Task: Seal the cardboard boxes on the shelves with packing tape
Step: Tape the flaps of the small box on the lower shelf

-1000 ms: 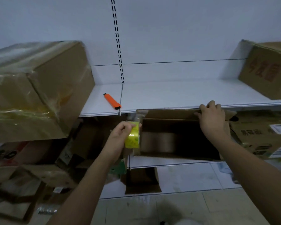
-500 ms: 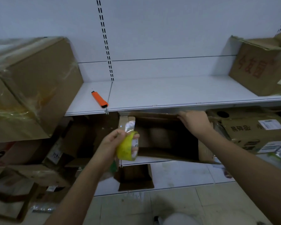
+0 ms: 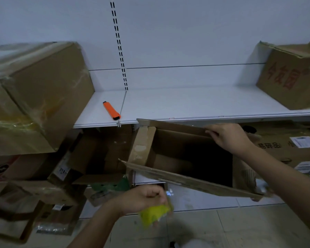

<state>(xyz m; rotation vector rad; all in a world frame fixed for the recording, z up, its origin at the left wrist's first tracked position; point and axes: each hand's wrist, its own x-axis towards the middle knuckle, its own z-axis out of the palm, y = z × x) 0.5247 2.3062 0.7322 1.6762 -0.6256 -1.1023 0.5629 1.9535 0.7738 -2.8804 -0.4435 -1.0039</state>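
Open box [image 3: 177, 158] sits on lower shelf under the white shelf [image 3: 186, 102], mouth facing out, inside dark. Its top flap [image 3: 168, 124] sticks out near level w/ the white shelf's front edge; bottom flap [image 3: 186, 179] hangs fwd and down to the right; left side flap bent outward, old tape marks on it.

Right hand [image 3: 229, 136] grips the top flap's edge near its right end, fingers curled over it, thumb under. Left hand [image 3: 143, 198] is low, in front of and below the box, clamped on a yellow tape roll [image 3: 153, 214]; roll blurred, a bit of clear tape seems to stick up by the thumb. Hands well apart, tape not touching the box.

On the white shelf: orange cutter [image 3: 111, 110] near front edge by the upright's slot line, wrapped box [image 3: 34, 97] at left covered in shiny tape, box w/ red print [image 3: 286, 77] at right, its top flaps loose. Labelled box [image 3: 284, 145] just right of the open one. Flattened cartons [image 3: 43, 185] piled lower left. Tiled floor [image 3: 222, 228] below.
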